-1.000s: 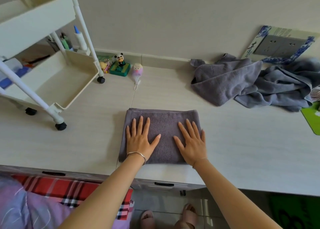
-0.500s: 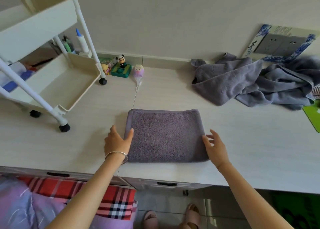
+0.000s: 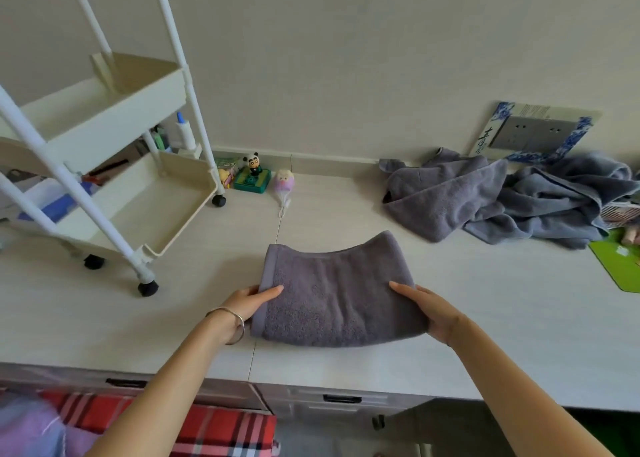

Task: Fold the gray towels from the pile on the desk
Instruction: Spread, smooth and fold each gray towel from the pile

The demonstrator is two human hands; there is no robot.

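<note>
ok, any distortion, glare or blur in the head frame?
Head view: strong wide-angle warp, cart poles splay and the desk edge slants; even soft light, no glare, faint shadows; towel, left hand and right hand fairly sharp; plaid blanket at bottom left soft.

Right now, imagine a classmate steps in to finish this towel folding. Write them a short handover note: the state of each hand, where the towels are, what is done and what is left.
Left hand: grips the left edge of the folded towel, thumb on top.
Right hand: grips its right edge the same way.
Towels: the folded towel is held over the front of the desk, ends raised. The pile lies crumpled at the back right by the wall.
Done: one gray towel folded into a rectangle.
Left: set this one aside, then fold the pile, which looks like at least two towels.
</note>
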